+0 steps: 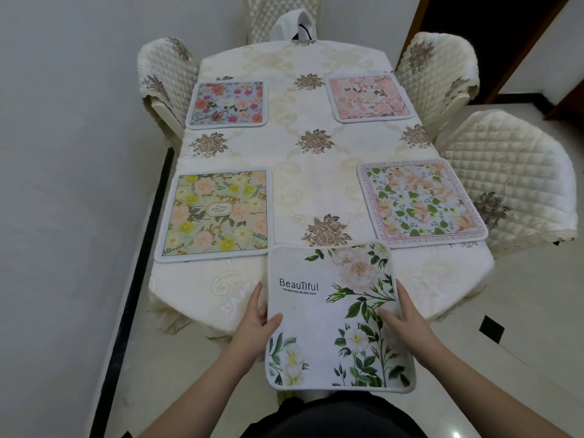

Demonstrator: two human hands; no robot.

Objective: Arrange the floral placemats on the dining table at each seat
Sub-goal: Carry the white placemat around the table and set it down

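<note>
I hold a white placemat (319, 324) printed "BeauTiful" with white flowers and green leaves, over the table's near end. My left hand (252, 324) grips its left edge and my right hand (403, 317) grips its right edge. Several other floral placemats lie flat on the cream tablecloth (311, 184): a yellow-and-pink one (216, 213) near left, a peach-and-green one (422, 202) near right, a red-and-pink one (227, 104) far left, a pale pink one (369, 98) far right.
Quilted cream chairs stand at the far left (166, 77), the far right (437, 77), the near right (512, 181) and the far end (281, 14). A white wall runs along the left side. Tiled floor (518, 311) lies to the right.
</note>
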